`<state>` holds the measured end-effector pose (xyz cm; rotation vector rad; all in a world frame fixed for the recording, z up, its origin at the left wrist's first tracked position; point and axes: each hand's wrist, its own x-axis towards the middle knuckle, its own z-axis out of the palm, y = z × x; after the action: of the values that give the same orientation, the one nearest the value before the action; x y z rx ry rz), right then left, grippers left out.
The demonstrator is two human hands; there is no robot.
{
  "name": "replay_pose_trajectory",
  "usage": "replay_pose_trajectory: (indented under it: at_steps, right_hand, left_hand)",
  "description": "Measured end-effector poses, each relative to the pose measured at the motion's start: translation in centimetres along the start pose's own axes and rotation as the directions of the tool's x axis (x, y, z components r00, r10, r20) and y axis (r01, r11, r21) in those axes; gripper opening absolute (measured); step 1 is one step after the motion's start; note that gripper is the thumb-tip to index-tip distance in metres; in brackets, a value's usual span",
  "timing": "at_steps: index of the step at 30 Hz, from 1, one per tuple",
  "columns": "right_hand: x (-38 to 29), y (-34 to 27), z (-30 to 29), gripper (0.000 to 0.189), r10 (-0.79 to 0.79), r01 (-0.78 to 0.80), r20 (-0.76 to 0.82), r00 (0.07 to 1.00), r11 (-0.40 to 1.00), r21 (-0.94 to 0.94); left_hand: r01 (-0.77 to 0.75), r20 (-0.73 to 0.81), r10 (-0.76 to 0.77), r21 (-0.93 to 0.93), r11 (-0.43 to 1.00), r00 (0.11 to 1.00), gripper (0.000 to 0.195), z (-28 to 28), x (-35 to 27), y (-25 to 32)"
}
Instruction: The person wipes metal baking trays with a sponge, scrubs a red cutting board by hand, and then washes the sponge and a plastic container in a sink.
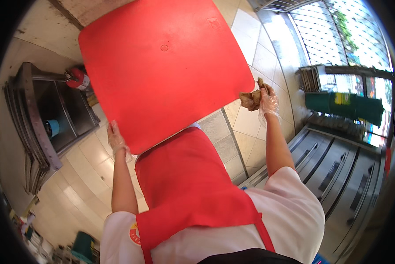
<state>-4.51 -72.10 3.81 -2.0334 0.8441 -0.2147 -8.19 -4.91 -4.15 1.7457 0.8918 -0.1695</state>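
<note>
A square red plastic tabletop (171, 72) with rounded corners fills the upper middle, tilted in view. Whether it has legs beneath is hidden. My left hand (116, 138), in a clear plastic glove, grips its edge near the lower left corner. In my right hand (268, 99), also gloved, is a crumpled brown cloth (251, 100). The cloth is bunched at the lower right corner of the tabletop; I cannot tell whether they touch. Below the tabletop's near edge hangs the red apron (191, 184) I wear.
A metal rack (62, 109) and a red fire extinguisher (77, 79) stand at left. To the right are stainless steel doors with handles (333, 175), a green bin (344, 104) lying sideways in view, and a metal lattice gate (336, 36). Tiled floor (88, 168) runs around me.
</note>
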Motion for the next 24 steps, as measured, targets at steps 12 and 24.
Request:
replay_pose_trajectory:
  at_steps: [12,24]
  right_hand:
    - [2.7,3.5,14.3,0.053,-0.669,0.641,0.251,0.699,0.432,-0.634]
    - [-26.4,-12.3,34.0,0.050,-0.781,0.689,0.519,0.346,0.587,0.424]
  left_hand:
    - [-0.032,-0.208,0.003,-0.139,0.990,0.978,0.070,1.1,-2.4,-4.9]
    - [-0.151,-0.234,0.139,-0.036,0.988,0.962,0.063,1.3,-0.7,-5.8]
